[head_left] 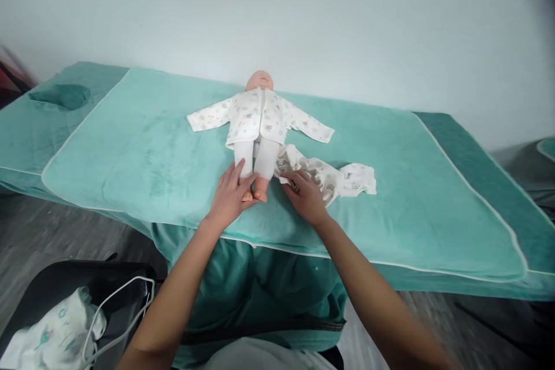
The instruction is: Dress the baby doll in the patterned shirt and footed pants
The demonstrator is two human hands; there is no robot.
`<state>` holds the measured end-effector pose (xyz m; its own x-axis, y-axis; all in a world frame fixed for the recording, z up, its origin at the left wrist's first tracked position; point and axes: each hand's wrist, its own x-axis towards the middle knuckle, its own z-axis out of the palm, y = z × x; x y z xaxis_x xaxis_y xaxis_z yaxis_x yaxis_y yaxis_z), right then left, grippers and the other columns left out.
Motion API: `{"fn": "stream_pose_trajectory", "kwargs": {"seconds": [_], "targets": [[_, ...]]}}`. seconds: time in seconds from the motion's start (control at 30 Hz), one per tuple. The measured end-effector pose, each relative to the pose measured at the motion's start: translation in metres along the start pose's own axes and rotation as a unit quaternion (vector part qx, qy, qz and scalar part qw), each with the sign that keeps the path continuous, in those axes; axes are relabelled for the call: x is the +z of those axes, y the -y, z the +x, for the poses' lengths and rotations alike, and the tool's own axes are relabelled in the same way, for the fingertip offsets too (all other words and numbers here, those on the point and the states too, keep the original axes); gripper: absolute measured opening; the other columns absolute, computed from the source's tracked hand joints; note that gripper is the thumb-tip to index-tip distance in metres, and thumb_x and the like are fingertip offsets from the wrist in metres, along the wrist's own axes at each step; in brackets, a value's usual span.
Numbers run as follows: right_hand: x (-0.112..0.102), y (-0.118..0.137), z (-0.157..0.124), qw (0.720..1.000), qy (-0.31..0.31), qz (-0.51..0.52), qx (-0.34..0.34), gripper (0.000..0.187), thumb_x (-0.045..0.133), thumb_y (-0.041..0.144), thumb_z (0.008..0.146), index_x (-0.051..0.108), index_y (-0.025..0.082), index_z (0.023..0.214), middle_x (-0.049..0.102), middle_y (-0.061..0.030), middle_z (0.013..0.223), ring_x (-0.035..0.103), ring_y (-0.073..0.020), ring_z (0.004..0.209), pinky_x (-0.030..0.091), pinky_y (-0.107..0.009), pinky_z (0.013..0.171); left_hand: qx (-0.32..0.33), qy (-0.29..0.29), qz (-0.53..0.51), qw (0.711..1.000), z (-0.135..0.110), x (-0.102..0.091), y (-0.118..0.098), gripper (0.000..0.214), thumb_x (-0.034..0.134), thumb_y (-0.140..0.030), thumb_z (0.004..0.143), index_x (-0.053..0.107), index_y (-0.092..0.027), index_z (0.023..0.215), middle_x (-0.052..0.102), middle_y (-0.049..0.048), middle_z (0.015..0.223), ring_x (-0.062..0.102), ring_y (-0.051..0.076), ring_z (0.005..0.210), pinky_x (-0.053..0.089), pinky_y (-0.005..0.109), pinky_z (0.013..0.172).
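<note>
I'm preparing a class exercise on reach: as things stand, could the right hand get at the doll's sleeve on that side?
Probably yes: the sleeve lies spread on the green cover with nothing on top. The right hand, at the crumpled garment, would likely need only to pass over it.

A plain, pale wall [277,11] is set behind the long far edge of a massage table [459,139], which is covered in dark green plush. Most of its top is overlaid by a lighter green pad [151,127], bordered with white piping. Near the left end, an oval face hole [60,96] is sunk into the cover. Below the near edge, folds of green cloth [277,283] are seen. Grey, wood-look flooring [21,237] is partly covered by a black chair [52,284] off the near-left corner. The wall is evenly lit, softly shadowed beyond the right end.
</note>
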<state>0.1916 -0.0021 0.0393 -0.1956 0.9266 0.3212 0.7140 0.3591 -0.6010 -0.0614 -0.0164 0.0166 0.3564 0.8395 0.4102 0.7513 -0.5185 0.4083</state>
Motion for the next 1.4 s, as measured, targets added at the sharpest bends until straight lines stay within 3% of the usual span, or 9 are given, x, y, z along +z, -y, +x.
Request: {"fn": "stream_pose_trajectory", "kwargs": {"seconds": [0.13, 0.4, 0.6, 0.73, 0.83, 1.0, 1.17, 1.3, 1.4], "targets": [[-0.014, 0.001, -0.001, 0.983, -0.05, 0.155, 0.09, 0.018, 0.064, 0.038, 0.091, 0.068, 0.024, 0.101, 0.062, -0.0014, 0.086, 0.056, -0.0192, 0.077, 0.047, -0.034, 0.074, -0.004, 0.011, -0.02, 1.0, -0.01, -0.002, 0.001, 0.072, 0.076, -0.047, 0.086, 0.052, -0.023, 0.15, 0.029, 0.0198, 0.17, 0.026, 0.043, 0.158, 0.036, 0.061, 0.121], [-0.066, 0.044, 0.012, 0.86, -0.089, 0.459, 0.203, 0.016, 0.07, 0.033, 0.075, 0.064, 0.026, 0.088, 0.057, 0.0023, 0.073, 0.051, -0.0147, 0.064, 0.039, -0.027, 0.057, -0.025, -0.105, -0.166, 0.98, 0.007, -0.022, -0.031, 0.043, 0.062, -0.044, 0.098, 0.059, -0.024, 0.136, 0.057, 0.0151, 0.148, 0.046, 0.031, 0.147, 0.042, 0.053, 0.12], [-0.095, 0.103, 0.031, 0.865, -0.026, 0.489, 0.111, 0.024, 0.066, 0.045, 0.074, 0.057, 0.027, 0.088, 0.056, 0.0001, 0.074, 0.055, -0.0199, 0.066, 0.044, -0.032, 0.058, 0.02, -0.171, -0.174, 0.97, 0.031, -0.066, -0.067, 0.072, 0.065, -0.05, 0.096, 0.033, -0.03, 0.157, 0.042, 0.0172, 0.158, 0.041, 0.031, 0.151, 0.043, 0.054, 0.119], [-0.098, 0.119, 0.036, 0.877, -0.006, 0.477, 0.06, 0.03, 0.068, 0.04, 0.08, 0.061, 0.03, 0.107, 0.06, 0.0008, 0.086, 0.06, -0.0201, 0.074, 0.049, -0.033, 0.064, 0.036, -0.18, -0.12, 0.976, 0.037, -0.094, -0.069, 0.043, 0.064, -0.046, 0.097, 0.056, -0.028, 0.135, 0.036, 0.014, 0.162, 0.034, 0.033, 0.155, 0.04, 0.056, 0.12], [-0.093, 0.115, 0.04, 0.916, 0.013, 0.4, 0.0, 0.032, 0.066, 0.042, 0.088, 0.063, 0.036, 0.119, 0.066, 0.0, 0.101, 0.063, -0.0213, 0.084, 0.051, -0.034, 0.069, 0.065, -0.159, -0.13, 0.976, 0.039, -0.106, -0.065, 0.017, 0.063, -0.039, 0.098, 0.062, -0.024, 0.107, 0.054, 0.0106, 0.149, 0.042, 0.03, 0.149, 0.04, 0.054, 0.12], [-0.095, 0.117, 0.049, 0.955, 0.029, 0.273, -0.109, 0.019, 0.069, 0.038, 0.093, 0.072, 0.032, 0.111, 0.068, -0.0032, 0.107, 0.063, -0.0218, 0.098, 0.052, -0.036, 0.08, 0.003, -0.213, -0.263, 0.941, 0.042, -0.119, -0.062, 0.011, 0.061, -0.033, 0.1, 0.055, -0.024, 0.102, 0.071, 0.0025, 0.104, 0.068, 0.02, 0.108, 0.055, 0.039, 0.097], [-0.112, 0.15, 0.062, 0.959, 0.062, 0.169, -0.22, 0.021, 0.082, 0.042, 0.084, 0.071, 0.027, 0.093, 0.065, -0.005, 0.105, 0.061, -0.0228, 0.102, 0.053, -0.038, 0.086, -0.012, -0.226, -0.298, 0.927, 0.058, -0.144, -0.076, 0.013, 0.065, -0.035, 0.098, 0.056, -0.025, 0.1, 0.059, -0.0032, 0.082, 0.058, 0.011, 0.068, 0.046, 0.024, 0.06], [-0.126, 0.174, 0.073, 0.949, 0.06, 0.191, -0.242, 0.022, 0.079, 0.039, 0.087, 0.064, 0.024, 0.081, 0.066, -0.0028, 0.1, 0.062, -0.02, 0.093, 0.052, -0.037, 0.082, -0.015, -0.185, -0.342, 0.921, 0.069, -0.181, -0.093, 0.015, 0.07, -0.033, 0.094, 0.059, -0.023, 0.093, 0.055, -0.0038, 0.075, 0.054, 0.011, 0.065, 0.043, 0.024, 0.056], [-0.133, 0.183, 0.082, 0.934, 0.031, 0.295, -0.2, 0.019, 0.073, 0.033, 0.091, 0.06, 0.022, 0.083, 0.062, 0.0037, 0.084, 0.058, -0.0113, 0.074, 0.048, -0.029, 0.069, -0.03, -0.058, -0.388, 0.919, 0.067, -0.216, -0.099, 0.022, 0.076, -0.038, 0.089, 0.064, -0.02, 0.084, 0.053, -0.0032, 0.069, 0.054, 0.011, 0.061, 0.039, 0.024, 0.053]]}}
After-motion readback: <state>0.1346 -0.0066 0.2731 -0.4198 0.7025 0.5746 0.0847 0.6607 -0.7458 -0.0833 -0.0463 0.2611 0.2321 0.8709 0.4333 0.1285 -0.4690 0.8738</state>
